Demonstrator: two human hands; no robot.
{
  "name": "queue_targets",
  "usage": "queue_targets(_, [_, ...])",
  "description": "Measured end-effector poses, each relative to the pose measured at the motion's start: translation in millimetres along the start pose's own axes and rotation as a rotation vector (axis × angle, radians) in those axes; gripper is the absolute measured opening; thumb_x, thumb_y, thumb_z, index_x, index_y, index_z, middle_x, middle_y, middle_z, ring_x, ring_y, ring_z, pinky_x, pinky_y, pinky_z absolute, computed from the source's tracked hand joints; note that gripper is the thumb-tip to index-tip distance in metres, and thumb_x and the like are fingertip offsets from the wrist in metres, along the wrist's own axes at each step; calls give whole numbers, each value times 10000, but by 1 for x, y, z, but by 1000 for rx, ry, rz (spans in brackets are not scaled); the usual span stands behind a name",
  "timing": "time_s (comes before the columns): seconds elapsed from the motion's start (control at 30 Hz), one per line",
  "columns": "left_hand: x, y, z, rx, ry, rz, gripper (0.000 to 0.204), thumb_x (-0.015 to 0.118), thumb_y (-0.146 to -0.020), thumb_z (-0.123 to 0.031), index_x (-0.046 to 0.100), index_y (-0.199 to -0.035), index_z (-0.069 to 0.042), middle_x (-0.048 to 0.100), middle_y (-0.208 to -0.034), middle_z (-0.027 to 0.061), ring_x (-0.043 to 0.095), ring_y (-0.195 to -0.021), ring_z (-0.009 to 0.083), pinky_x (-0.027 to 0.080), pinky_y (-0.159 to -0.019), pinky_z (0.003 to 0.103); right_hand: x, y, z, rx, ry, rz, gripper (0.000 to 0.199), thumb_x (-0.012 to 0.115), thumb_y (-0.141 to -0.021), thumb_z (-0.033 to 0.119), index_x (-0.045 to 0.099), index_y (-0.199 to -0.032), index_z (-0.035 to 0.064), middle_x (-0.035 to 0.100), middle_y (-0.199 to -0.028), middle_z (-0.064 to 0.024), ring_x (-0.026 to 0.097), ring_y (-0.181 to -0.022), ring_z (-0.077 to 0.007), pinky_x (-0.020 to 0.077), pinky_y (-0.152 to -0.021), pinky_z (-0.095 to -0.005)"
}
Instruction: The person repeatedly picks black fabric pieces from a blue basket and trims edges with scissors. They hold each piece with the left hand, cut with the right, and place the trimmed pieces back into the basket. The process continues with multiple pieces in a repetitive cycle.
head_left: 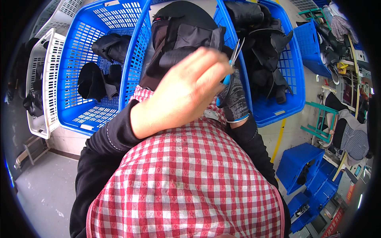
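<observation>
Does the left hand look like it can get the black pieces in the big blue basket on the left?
Probably yes: the left hand is close to the blue basket, whose top is open. Only its side wall seems in between, so reaching over should get to the black pieces.

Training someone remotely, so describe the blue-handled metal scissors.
Find the large blue perforated plastic basket right of centre. By its left side is the right hand, in a grey knitted glove, holding the scissors. Slim silvery blades distinguish them from crumpled black pieces.
</observation>
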State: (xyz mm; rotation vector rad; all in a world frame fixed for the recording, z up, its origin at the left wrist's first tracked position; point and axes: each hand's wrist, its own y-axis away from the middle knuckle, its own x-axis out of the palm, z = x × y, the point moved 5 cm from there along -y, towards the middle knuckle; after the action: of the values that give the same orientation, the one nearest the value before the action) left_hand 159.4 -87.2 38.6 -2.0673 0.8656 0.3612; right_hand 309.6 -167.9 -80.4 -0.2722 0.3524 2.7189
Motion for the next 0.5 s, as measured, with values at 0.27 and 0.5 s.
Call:
queue_targets(0.27, [42, 5, 83, -243, -243, 522, 160, 683, -904, -110, 727, -1051, -68, 714, -971, 95, 720, -879, 302, 574, -722, 391, 6, -17, -40, 4, -33, -107, 654, 862, -815, 88, 472, -1331, -5, 659, -1156, -164, 674, -1029, -252, 572, -885, -353])
queue_targets(0.5, [55, 20, 61, 237, -547, 267, 170, 643, -778, -37, 655, -934, 33, 605, -1164, 148, 596, -1183, 317, 529, -923, 395, -5, -7, -26, -65, -45, -29, 609, 794, -832, 1, 496, -1364, 0, 652, -1156, -135, 664, -1034, -207, 577, -870, -320])
